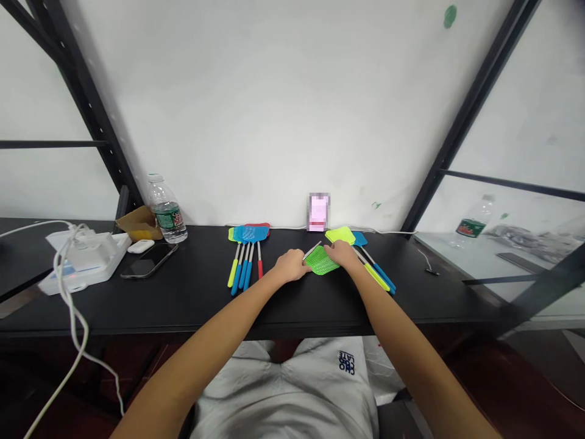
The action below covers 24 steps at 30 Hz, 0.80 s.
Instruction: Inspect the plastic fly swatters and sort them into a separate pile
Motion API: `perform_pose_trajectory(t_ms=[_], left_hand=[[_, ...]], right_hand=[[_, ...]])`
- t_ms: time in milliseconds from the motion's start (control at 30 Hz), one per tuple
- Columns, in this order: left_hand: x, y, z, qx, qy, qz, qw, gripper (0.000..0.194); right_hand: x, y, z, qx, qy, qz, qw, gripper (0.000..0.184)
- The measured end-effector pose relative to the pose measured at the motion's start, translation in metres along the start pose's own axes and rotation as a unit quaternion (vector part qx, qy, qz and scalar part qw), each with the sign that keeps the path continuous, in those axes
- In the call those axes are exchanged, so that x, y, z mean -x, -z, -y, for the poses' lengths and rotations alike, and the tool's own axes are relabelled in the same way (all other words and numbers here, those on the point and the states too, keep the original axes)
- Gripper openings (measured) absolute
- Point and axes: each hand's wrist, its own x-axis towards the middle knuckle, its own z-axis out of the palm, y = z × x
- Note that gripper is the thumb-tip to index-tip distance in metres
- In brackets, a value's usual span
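Note:
A green fly swatter point(321, 261) lies on the black table point(183, 299) between my hands. My left hand point(292, 266) is closed on its thin metal handle at the head's left edge. On the head's right side rests my right hand point(342, 252), fingers curled over the mesh edge. Just behind and right of that hand lies a small pile of swatters point(351, 236) in yellow-green and blue, handles pointing toward the table's right front. A second pile of several swatters point(249, 235) lies to the left, with blue, yellow and red handles.
At the far left are a water bottle point(165, 210), a cardboard piece point(139, 224), a dark phone point(148, 262), a white earbud case point(140, 246) and a white power strip with cables point(85, 256). A small pink object point(319, 212) leans on the wall. Black shelf frames flank both sides.

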Motion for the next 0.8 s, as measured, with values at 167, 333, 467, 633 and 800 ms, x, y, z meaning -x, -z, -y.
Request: perform_pose_trajectory(t_ms=[167, 333, 467, 633, 800], left_hand=[[-0.005, 0.002, 0.005, 0.039, 0.034, -0.006, 0.999, 0.02], [-0.006, 0.004, 0.007, 0.085, 0.032, -0.031, 0.995, 0.018], [-0.001, 0.005, 0.002, 0.088, -0.018, -0.075, 0.993, 0.023], [0.004, 0.008, -0.002, 0.095, -0.077, -0.067, 0.99, 0.04], [0.004, 0.006, 0.003, 0.082, -0.111, -0.032, 0.99, 0.044]], right_hand=[[-0.002, 0.005, 0.001, -0.141, 0.021, -0.027, 0.989, 0.041], [-0.003, 0.006, 0.003, -0.262, 0.046, -0.049, 0.963, 0.036], [-0.006, 0.002, 0.004, -0.25, 0.065, -0.066, 0.964, 0.031], [-0.011, 0.008, -0.009, -0.1, -0.004, -0.149, 0.984, 0.043], [-0.013, 0.026, -0.031, -0.065, -0.101, -0.182, 0.976, 0.056]])
